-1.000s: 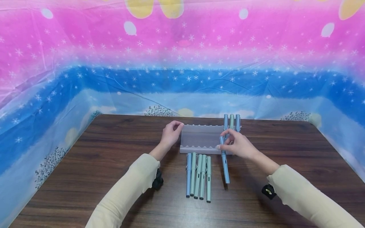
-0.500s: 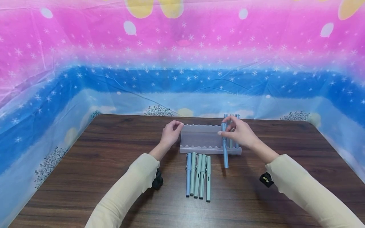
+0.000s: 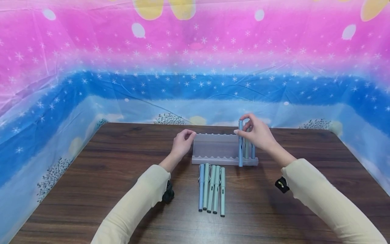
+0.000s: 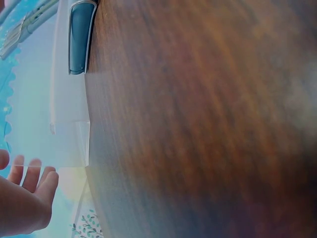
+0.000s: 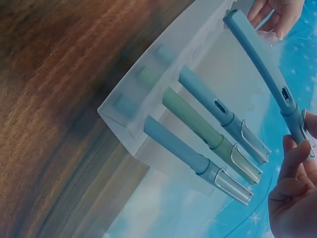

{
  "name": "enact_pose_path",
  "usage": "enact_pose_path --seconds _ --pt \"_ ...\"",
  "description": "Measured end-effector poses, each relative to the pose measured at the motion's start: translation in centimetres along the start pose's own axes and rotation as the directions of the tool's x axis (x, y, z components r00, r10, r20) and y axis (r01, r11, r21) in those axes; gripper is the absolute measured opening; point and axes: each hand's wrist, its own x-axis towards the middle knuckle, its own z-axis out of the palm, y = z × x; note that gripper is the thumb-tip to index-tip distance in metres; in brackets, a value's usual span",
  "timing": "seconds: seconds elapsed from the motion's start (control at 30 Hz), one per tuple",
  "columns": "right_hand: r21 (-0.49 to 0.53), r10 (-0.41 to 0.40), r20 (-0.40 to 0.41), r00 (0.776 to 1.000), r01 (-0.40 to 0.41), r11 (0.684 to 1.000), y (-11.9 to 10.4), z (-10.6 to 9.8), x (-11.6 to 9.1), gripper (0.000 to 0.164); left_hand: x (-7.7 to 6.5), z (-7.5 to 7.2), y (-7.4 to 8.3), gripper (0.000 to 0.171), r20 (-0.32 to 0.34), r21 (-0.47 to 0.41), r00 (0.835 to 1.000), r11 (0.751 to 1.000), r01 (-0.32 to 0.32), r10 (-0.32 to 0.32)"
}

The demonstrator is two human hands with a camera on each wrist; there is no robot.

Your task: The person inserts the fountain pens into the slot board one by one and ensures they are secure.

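Note:
My left hand pinches the upper left corner of a frosted, clear plastic pen rack with scalloped edges. With thumb and fingertips, my right hand grips a blue fountain pen near its capped end. This pen hangs upright, cap up, before the rack's right part, its lower end overlapping the front lip in the head view. Standing in the rack at its right end are a blue pen, a green pen and another blue pen, clips facing outward.
In front of the rack, several green pens and one blue pen lie side by side on the dark wooden table. A patterned pink and blue cloth hangs around the table's back and sides.
My right hand has lifted the blue pen upward and toward the back, from in front of the rack to against it. My left hand stays at the rack's corner.

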Motion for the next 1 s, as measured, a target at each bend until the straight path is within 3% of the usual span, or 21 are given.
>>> enact_pose_path --seconds 0.4,0.73,1.0 --pt "0.014 -0.045 -0.128 0.991 0.048 0.999 0.6 0.7 0.4 0.044 0.0 0.0 0.1 0.025 -0.01 0.006 1.0 1.0 0.01 -0.01" --pt "-0.007 -0.138 -0.277 0.951 0.141 0.99 1.2 1.7 0.5 0.042 0.0 0.0 0.2 0.024 -0.006 -0.003 1.0 1.0 0.008 -0.008" --pt "-0.07 -0.192 -0.288 0.938 0.18 0.981 1.9 2.7 0.2 0.041 -0.1 -0.1 0.1 0.024 0.003 -0.013 1.0 1.0 0.006 -0.006"
